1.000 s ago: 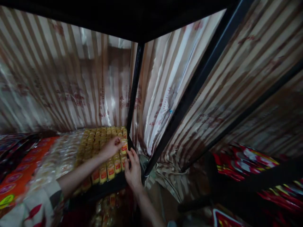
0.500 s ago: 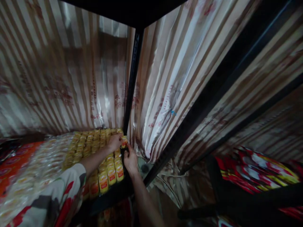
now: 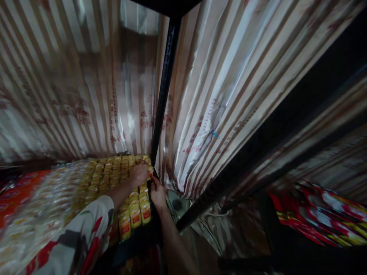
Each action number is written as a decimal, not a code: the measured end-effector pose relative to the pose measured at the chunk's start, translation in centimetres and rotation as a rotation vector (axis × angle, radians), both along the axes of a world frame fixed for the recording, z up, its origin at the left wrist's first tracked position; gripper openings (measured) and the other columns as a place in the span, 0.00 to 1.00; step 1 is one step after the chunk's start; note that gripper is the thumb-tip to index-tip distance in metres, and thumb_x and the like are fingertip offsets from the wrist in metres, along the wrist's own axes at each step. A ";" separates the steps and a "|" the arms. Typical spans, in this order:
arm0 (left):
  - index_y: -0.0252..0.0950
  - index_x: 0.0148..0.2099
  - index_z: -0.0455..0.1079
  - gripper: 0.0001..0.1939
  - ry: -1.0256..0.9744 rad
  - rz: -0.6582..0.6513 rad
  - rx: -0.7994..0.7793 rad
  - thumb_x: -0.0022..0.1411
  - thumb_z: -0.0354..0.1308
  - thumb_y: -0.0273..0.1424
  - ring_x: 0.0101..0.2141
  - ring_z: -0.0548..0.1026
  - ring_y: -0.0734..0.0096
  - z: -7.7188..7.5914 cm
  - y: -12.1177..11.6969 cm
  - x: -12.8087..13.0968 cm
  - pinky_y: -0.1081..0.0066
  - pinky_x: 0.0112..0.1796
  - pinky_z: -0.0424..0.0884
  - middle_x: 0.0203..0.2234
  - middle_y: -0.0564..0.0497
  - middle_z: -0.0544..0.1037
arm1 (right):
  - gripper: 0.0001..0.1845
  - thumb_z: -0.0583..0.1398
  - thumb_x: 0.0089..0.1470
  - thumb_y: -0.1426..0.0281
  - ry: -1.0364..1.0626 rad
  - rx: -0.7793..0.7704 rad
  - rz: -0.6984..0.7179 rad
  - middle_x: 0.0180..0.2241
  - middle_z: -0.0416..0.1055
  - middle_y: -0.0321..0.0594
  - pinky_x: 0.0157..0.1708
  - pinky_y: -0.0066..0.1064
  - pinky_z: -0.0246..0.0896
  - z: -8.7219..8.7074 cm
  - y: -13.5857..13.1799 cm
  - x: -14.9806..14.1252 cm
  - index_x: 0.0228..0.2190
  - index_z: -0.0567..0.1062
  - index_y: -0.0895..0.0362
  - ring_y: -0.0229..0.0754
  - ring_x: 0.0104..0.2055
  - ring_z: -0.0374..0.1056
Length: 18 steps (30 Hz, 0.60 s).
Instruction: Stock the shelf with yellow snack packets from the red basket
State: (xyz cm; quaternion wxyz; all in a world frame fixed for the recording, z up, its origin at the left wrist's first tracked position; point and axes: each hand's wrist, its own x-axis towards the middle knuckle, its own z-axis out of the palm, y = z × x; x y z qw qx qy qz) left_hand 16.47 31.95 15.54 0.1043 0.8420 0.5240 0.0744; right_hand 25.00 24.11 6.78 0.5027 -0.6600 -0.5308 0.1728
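Observation:
Rows of small yellow packets (image 3: pixel 134 214) with red-and-white labels stand packed on a dark shelf at the lower left. At the back right end of the rows, my left hand (image 3: pixel 140 173) is closed on a yellow packet (image 3: pixel 150 172), close to the black upright post. My right hand (image 3: pixel 158 194) is just below that packet at the shelf's right edge. Its thumb and forefinger are slightly apart, with the fingertips near the packet's lower edge. Dim light and blur hide whether they touch it.
Clear-wrapped packets (image 3: pixel 54 198) and orange packaging (image 3: pixel 21 191) lie left of the yellow rows. A black post (image 3: pixel 164 88) rises at the corner before striped sheeting (image 3: pixel 94 76). Slanting dark bars (image 3: pixel 235 168) cross the right side. Red-and-yellow packages (image 3: pixel 321 214) sit on another shelf.
The yellow packet has moved slightly down against the end of the row. My right hand has eased down from it, while my left hand stays on it. The view has shifted a little.

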 end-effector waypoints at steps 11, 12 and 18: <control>0.41 0.57 0.58 0.24 0.054 -0.006 0.090 0.59 0.39 0.22 0.35 0.75 0.60 -0.3 0.0 0.3 0.67 0.30 0.69 0.49 0.39 0.65 | 0.22 0.49 0.51 0.77 -0.055 0.012 -0.002 0.44 0.72 0.48 0.49 0.34 0.60 -1.0 1.3 0.1 0.45 0.73 0.62 0.43 0.47 0.67; 0.42 0.58 0.56 0.26 0.054 -0.009 0.085 0.59 0.40 0.22 0.35 0.75 0.61 -0.2 0.0 0.4 0.67 0.29 0.68 0.49 0.39 0.65 | 0.22 0.49 0.51 0.78 -0.057 0.017 -0.003 0.44 0.72 0.48 0.49 0.33 0.60 -1.1 1.3 0.1 0.46 0.73 0.62 0.43 0.47 0.67; 0.31 0.50 0.65 0.19 0.015 -0.020 0.006 0.57 0.47 0.23 0.33 0.74 0.61 0.2 0.6 0.7 0.67 0.30 0.68 0.44 0.39 0.69 | 0.23 0.49 0.48 0.81 -0.082 0.013 -0.019 0.41 0.72 0.48 0.47 0.31 0.60 -1.8 1.5 0.1 0.44 0.73 0.63 0.43 0.45 0.67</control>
